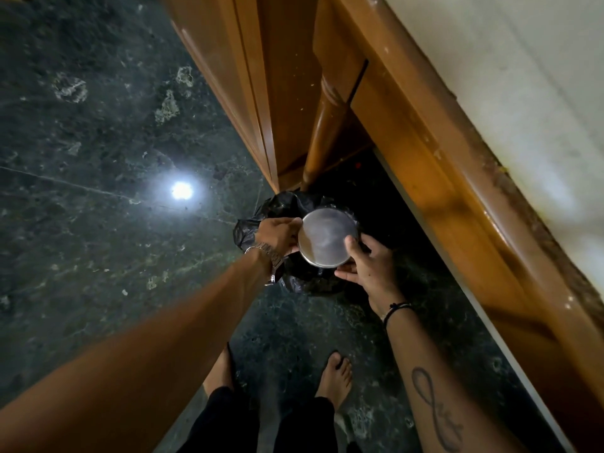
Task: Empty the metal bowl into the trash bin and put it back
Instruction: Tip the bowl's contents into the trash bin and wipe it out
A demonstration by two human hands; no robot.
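The metal bowl (323,238) is turned upside down, its round flat bottom facing me, right over the trash bin (251,230) lined with a black plastic bag. My left hand (277,235) grips the bowl's left rim. On the bowl's right and lower edge my right hand (366,264) holds on, thumb resting on the bottom. What is inside the bin is hidden by the bowl and darkness.
The bin stands on a dark green marble floor (98,142) beside a wooden table leg (323,132) and wooden panels. A pale tabletop with a wooden edge (457,158) runs along the right. My bare feet (336,377) are just behind the bin. A lamp reflection glares on the floor.
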